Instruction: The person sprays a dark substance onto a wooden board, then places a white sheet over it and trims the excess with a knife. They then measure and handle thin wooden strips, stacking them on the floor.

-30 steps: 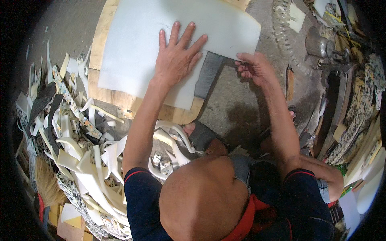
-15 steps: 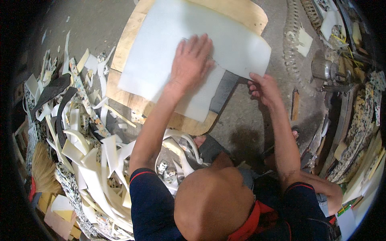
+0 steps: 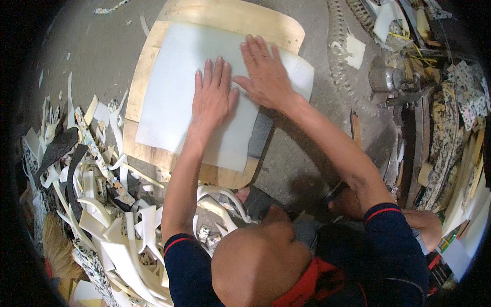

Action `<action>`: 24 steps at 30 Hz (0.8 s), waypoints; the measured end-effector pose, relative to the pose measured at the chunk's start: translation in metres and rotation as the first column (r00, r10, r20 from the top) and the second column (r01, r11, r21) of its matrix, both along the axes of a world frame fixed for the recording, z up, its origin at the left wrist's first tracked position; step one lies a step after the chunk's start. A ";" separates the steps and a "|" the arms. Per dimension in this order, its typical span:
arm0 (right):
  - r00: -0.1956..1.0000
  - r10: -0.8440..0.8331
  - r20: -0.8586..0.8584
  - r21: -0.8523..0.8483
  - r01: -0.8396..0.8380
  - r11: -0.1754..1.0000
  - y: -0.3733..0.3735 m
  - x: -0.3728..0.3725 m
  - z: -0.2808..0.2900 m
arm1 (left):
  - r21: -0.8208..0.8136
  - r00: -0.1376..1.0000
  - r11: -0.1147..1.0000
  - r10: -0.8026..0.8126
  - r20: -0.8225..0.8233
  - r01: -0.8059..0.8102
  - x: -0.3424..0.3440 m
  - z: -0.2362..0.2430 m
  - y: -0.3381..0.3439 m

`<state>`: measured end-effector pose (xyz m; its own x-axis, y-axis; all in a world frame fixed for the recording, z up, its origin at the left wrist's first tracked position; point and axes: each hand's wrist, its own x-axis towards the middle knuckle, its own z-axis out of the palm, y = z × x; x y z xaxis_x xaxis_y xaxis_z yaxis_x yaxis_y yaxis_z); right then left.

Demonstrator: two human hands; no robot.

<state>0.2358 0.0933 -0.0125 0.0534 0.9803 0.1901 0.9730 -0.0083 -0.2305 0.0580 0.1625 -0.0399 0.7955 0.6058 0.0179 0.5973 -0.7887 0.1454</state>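
Observation:
A white foam sheet [image 3: 174, 92] lies over a pale wooden board [image 3: 138, 102] in the upper middle. A dark grey piece [image 3: 259, 135] shows beside the sheet's lower right part, along the board's edge. My left hand [image 3: 211, 93] rests flat on the middle of the sheet, fingers stretched out. My right hand [image 3: 267, 73] lies open on the sheet's upper right part, its thumb toward my left hand. Neither hand grips anything.
Foam offcuts and strips [image 3: 110, 230] heap at lower left beside a straw broom [image 3: 61, 245]. A clear coiled hose [image 3: 337, 61], a metal air tool [image 3: 383, 79] and stacked speckled foam [image 3: 440, 153] are at right. Grey concrete floor [image 3: 92, 51] surrounds the board.
My right hand has let go of the sheet's right edge and moved up and left onto its top, flattening out. My left hand still lies flat on the sheet.

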 end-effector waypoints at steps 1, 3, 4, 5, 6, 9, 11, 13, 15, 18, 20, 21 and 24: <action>1.000 -0.004 0.002 -0.016 0.004 1.000 0.006 0.005 -0.012 | -0.009 1.000 1.000 0.004 0.003 -0.004 0.002 0.000 0.001; 1.000 -0.005 0.001 -0.052 0.005 0.999 0.014 0.011 -0.027 | -0.015 1.000 1.000 -0.018 0.007 0.019 0.005 -0.002 0.002; 1.000 -0.014 0.006 -0.096 0.014 0.995 0.016 0.006 -0.029 | -0.020 1.000 1.000 -0.004 -0.012 0.004 -0.005 -0.003 0.003; 1.000 -0.023 0.020 -0.141 0.026 0.990 0.012 0.007 -0.027 | -0.030 1.000 1.000 0.008 -0.022 -0.009 -0.010 -0.003 0.002; 0.999 -0.026 0.035 -0.185 0.032 0.982 0.009 0.010 -0.025 | -0.040 0.999 0.999 0.027 -0.032 -0.028 -0.012 -0.003 0.001; 0.993 -0.121 0.016 -0.246 0.121 0.962 -0.002 0.021 -0.031 | -0.132 0.993 0.988 0.065 -0.097 -0.077 -0.012 0.003 0.002; 0.988 -0.145 0.055 -0.229 0.154 0.961 -0.006 0.019 -0.035 | -0.086 0.999 0.995 0.040 -0.017 -0.041 -0.008 -0.007 0.001; 0.985 -0.083 0.149 -0.240 0.117 0.964 -0.007 0.014 -0.032 | -0.084 0.992 0.993 0.094 0.089 -0.086 -0.013 -0.005 -0.003; 0.989 0.106 0.102 -0.270 -0.075 0.960 -0.013 0.002 -0.031 | -0.131 0.964 0.961 0.256 0.072 -0.245 -0.026 0.008 -0.012; 0.981 0.123 0.152 -0.278 -0.076 0.957 -0.011 -0.036 -0.028 | -0.100 0.899 0.900 0.432 0.066 -0.425 -0.063 0.000 -0.030; 0.974 0.182 0.136 -0.221 -0.149 0.964 0.003 -0.051 -0.032 | -0.019 0.886 0.886 0.463 0.040 -0.462 -0.075 -0.005 -0.029; 0.970 0.204 0.133 -0.208 -0.174 0.963 0.008 -0.056 -0.035 | 0.005 0.883 0.883 0.470 0.027 -0.470 -0.081 -0.011 -0.030; 0.942 0.313 0.120 -0.166 -0.291 0.942 0.006 -0.081 -0.034 | 0.037 0.809 0.809 0.587 -0.024 -0.586 -0.127 -0.016 -0.017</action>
<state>0.1551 0.0993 -0.0462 -0.2668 0.9633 0.0300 0.9573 0.2685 -0.1072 -0.0690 0.1453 -0.0562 0.2891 0.9571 0.0208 0.9517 -0.2897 0.1019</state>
